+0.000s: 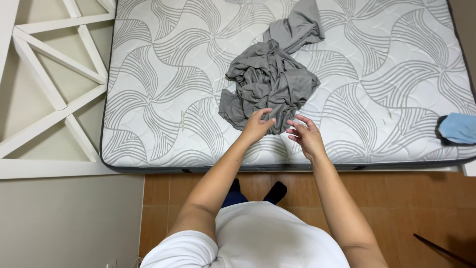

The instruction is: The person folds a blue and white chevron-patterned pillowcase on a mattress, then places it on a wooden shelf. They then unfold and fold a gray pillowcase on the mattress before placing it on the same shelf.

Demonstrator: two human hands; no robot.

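A crumpled grey garment (pixel 271 77) lies in a heap on the patterned white-and-grey mattress (pixel 163 79), one part trailing toward the far edge. My left hand (pixel 257 125) hovers at the garment's near edge, fingers apart, fingertips at or just over the cloth. A little to its right, my right hand (pixel 305 134) is held with fingers spread and nothing in it, just short of the garment.
A blue cloth item (pixel 458 127) lies at the mattress's right edge. A white lattice frame (pixel 54 74) stands to the left of the mattress. I stand on a brown tiled floor (pixel 396 198) at the near edge; a dark thin object (pixel 441 249) lies bottom right.
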